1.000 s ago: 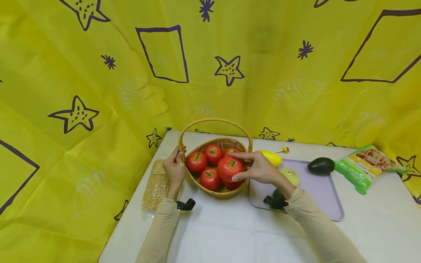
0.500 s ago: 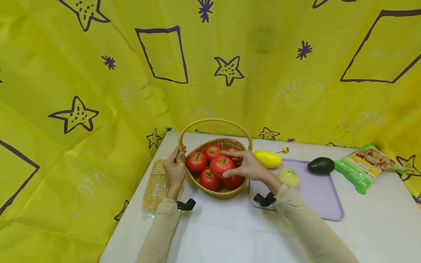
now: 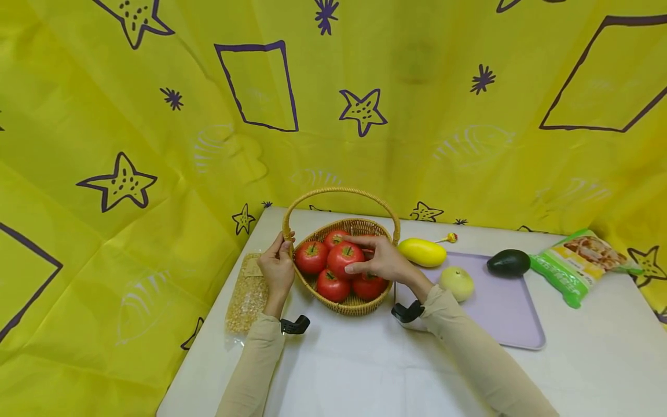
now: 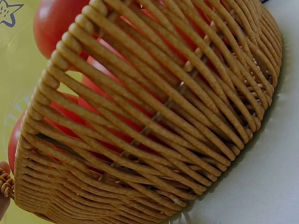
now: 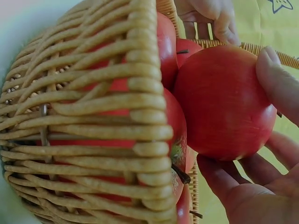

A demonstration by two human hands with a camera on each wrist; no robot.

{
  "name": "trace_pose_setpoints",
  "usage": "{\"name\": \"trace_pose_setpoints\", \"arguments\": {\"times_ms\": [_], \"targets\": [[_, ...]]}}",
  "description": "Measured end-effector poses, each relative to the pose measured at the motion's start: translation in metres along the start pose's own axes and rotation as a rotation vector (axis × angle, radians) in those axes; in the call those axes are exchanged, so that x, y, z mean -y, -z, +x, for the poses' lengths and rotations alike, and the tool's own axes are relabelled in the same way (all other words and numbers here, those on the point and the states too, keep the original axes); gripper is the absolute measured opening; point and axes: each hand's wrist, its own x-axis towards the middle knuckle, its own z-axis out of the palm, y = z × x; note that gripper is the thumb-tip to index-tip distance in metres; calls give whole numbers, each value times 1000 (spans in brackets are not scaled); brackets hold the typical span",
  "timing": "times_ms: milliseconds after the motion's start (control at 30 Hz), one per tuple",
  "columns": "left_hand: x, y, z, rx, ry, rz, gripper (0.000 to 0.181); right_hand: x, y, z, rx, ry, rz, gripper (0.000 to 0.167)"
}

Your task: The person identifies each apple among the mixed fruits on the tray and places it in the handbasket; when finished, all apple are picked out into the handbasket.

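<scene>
A wicker basket [image 3: 354, 309] with several red apples in it stands on the white table. My left hand [image 3: 277, 272] grips the base of its arched handle [image 3: 341, 190] on the left side. Between the thumb and fingers of my right hand [image 3: 388, 260] is a red apple [image 3: 344, 258], on top of the other apples. The right wrist view shows this apple [image 5: 224, 102] above the rim, touching those below. In the left wrist view the woven wall [image 4: 163, 116] fills most of the picture, and only a bit of the left hand shows at the edge.
A bag of yellow grains [image 3: 245, 298] lies left of the basket. To the right are a yellow oval fruit [image 3: 423, 252], a lollipop [image 3: 451, 237], a purple tray [image 3: 505, 318], a pale green round fruit [image 3: 456, 283], an avocado [image 3: 508, 263] and a green food packet [image 3: 583, 263].
My right hand has moved left and slightly down with the apple, to the middle of the pile. More of the tray and the yellow fruit shows. The left hand stays on the handle.
</scene>
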Motion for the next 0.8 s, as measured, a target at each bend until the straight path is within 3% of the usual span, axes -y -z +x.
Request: {"name": "trace_pose_setpoints", "arguments": {"times_ms": [200,300,800], "targets": [[-24,-1,-2,4,12,-20,27,-2,3,5,-3,-34,17,75],[-30,-1,-3,9,9,-22,27,-5,3,9,-20,-35,6,73],[-21,-1,-2,3,16,-26,28,-12,3,13,-23,-20,-38,74]]}}
